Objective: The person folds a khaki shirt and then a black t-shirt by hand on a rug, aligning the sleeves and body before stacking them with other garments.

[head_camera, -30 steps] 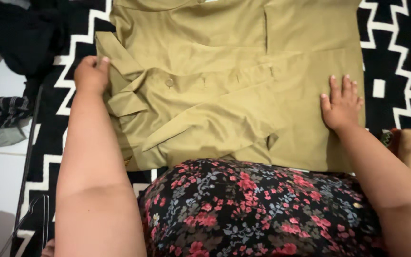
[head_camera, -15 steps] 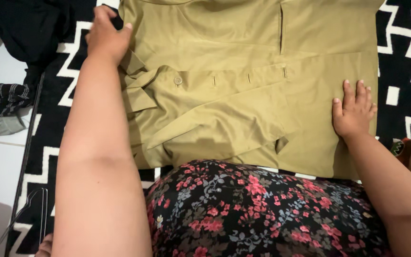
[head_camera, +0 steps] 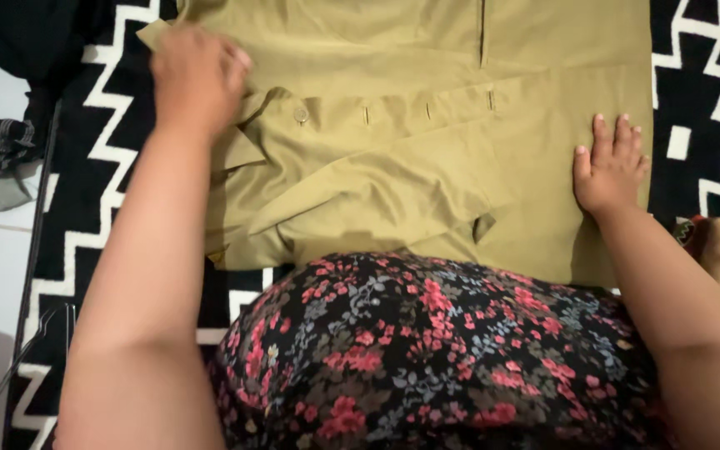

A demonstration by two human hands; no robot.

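Khaki shirt [head_camera: 427, 150] lies flat on patterned rug [head_camera: 702, 75], just beyond the knees. Judged soft, light, limp; best taken at collar or hem edges. Left hand [head_camera: 197, 75] blurred at the collar, seemingly curled on fabric. Right hand [head_camera: 610, 167] spread, pressing the hem flat.

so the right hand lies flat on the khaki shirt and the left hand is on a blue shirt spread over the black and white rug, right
Not quite: there is no blue shirt. In the head view the left hand is on the same khaki shirt, near its collar end. The right hand does lie flat on that shirt, which is spread over the black and white rug.
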